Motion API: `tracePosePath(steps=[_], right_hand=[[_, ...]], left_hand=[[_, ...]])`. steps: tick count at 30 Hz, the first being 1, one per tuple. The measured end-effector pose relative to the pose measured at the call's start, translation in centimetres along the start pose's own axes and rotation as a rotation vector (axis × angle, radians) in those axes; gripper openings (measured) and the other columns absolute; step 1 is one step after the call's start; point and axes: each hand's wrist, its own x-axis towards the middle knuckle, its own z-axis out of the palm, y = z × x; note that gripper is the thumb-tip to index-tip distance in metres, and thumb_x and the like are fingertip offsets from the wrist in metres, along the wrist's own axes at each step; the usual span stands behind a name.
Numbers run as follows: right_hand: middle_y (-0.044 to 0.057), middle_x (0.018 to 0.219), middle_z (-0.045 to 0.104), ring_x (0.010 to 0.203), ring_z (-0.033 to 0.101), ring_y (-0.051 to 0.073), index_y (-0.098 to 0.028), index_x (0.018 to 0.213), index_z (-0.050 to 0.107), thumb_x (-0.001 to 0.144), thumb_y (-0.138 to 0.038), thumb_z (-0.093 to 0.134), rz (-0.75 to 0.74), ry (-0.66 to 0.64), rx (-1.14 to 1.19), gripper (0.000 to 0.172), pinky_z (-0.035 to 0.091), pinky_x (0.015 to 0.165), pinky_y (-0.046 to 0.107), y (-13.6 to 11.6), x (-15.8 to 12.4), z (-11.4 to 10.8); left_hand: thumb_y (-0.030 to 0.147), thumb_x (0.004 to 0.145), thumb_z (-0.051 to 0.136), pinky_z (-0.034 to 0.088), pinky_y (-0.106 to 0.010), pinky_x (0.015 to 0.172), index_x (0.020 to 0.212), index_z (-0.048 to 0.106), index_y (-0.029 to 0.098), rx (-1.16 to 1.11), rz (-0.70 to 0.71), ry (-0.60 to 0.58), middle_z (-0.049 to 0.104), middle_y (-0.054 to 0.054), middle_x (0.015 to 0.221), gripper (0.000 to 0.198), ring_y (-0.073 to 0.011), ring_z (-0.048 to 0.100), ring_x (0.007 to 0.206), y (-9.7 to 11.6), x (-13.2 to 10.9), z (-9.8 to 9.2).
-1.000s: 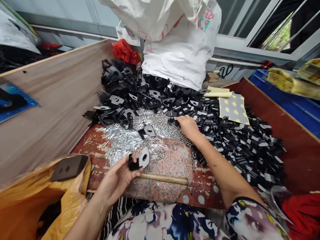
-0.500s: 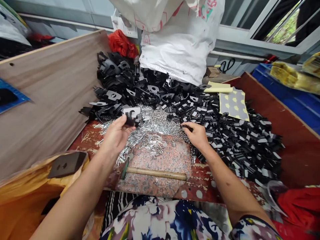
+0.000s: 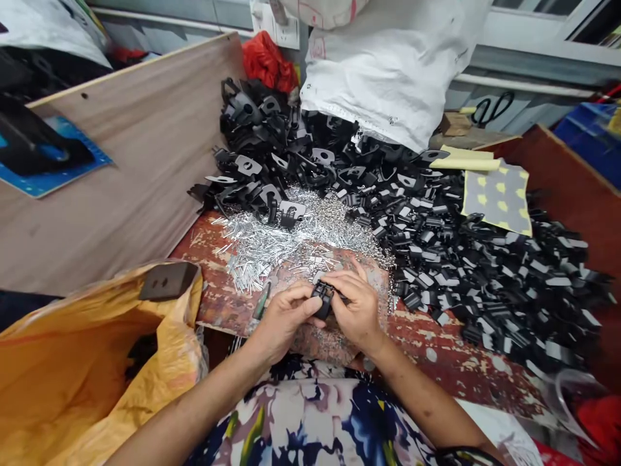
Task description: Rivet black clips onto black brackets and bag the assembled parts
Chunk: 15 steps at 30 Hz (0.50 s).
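My left hand and my right hand meet over a speckled stone slab, both pinched round a small black plastic part held between them. Just beyond lies a heap of thin silver pins. Behind the pins sits a pile of larger black clips with grey plates, and to the right a wide spread of small black pieces. A hammer head peeks out beside my left hand; its handle is hidden under my hands.
A yellow bag gapes at the lower left, with a dark flat plate on its rim. A wooden board walls the left side. A white sack stands at the back, a dotted yellow sheet at right.
Both hands have pulled back from the piles and come together over the slab, now holding one small black part. The view has tilted down and shifted.
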Motion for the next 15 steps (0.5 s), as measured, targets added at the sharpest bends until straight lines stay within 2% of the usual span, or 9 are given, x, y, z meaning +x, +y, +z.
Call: tracePosePath(steps=[5, 10, 12, 15], right_hand=[[-0.002, 0.095, 0.079, 0.090, 0.073, 0.019, -0.031, 0.103, 0.077, 0.091, -0.012, 0.059, 0.080, 0.022, 0.094, 0.028, 0.033, 0.119, 0.060, -0.4, -1.0, 0.6], [0.000, 0.094, 0.078, 0.089, 0.072, 0.020, -0.031, 0.110, 0.075, 0.093, -0.014, 0.057, 0.062, -0.008, 0.085, 0.030, 0.032, 0.120, 0.060, -1.3, -2.0, 0.8], [0.001, 0.098, 0.078, 0.092, 0.072, 0.021, -0.032, 0.116, 0.074, 0.095, -0.016, 0.054, 0.111, -0.069, 0.116, 0.033, 0.034, 0.120, 0.059, -1.7, -2.7, 0.8], [0.003, 0.108, 0.078, 0.101, 0.072, 0.023, -0.033, 0.123, 0.072, 0.097, -0.023, 0.054, 0.255, -0.178, 0.228, 0.033, 0.043, 0.116, 0.053, -2.1, -4.0, 1.0]], left_hand=[[0.040, 0.080, 0.081, 0.057, -0.020, 0.057, 0.082, 0.081, 0.017, -0.006, -0.018, -0.022, 0.054, -0.006, 0.094, 0.023, -0.0146, 0.057, 0.078, 0.4, -0.9, -0.3], [0.041, 0.079, 0.081, 0.058, -0.021, 0.056, 0.077, 0.079, 0.016, 0.044, -0.015, -0.012, 0.053, -0.005, 0.094, 0.025, -0.0141, 0.055, 0.076, -0.2, -1.3, -1.0], [0.041, 0.078, 0.081, 0.058, -0.022, 0.056, 0.078, 0.079, 0.017, 0.095, 0.001, 0.017, 0.054, -0.007, 0.104, 0.024, -0.0134, 0.056, 0.075, -0.4, -1.5, -1.4], [0.040, 0.079, 0.080, 0.060, -0.025, 0.057, 0.078, 0.081, 0.018, 0.211, 0.022, 0.045, 0.051, -0.012, 0.133, 0.022, -0.0146, 0.059, 0.078, -0.3, -1.8, -1.9]])
